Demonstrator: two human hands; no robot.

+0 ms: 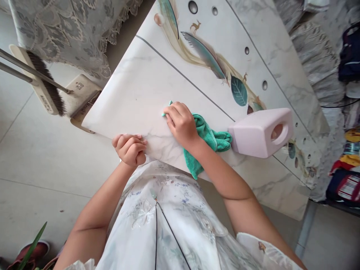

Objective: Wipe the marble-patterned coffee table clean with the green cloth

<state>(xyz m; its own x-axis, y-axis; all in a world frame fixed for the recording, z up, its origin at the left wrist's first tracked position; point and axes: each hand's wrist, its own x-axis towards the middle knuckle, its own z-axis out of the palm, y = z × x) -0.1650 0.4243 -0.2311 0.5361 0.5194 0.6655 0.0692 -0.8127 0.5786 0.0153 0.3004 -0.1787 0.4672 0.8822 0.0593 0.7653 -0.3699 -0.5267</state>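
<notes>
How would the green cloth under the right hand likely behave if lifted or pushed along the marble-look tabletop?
The green cloth is bunched in soft folds and droops over the table edge, so it would probably hang limp if lifted. Its towel-like pile suggests it is light. Pressed flat under the right hand, it likely slides on the glossy top, bunching rather than rolling.

You have open white marble-patterned surface (135, 93) ahead and left of the hands, while the pale pink plastic box (260, 132) blocks passage just right of the crumpled green cloth (209, 140).
</notes>
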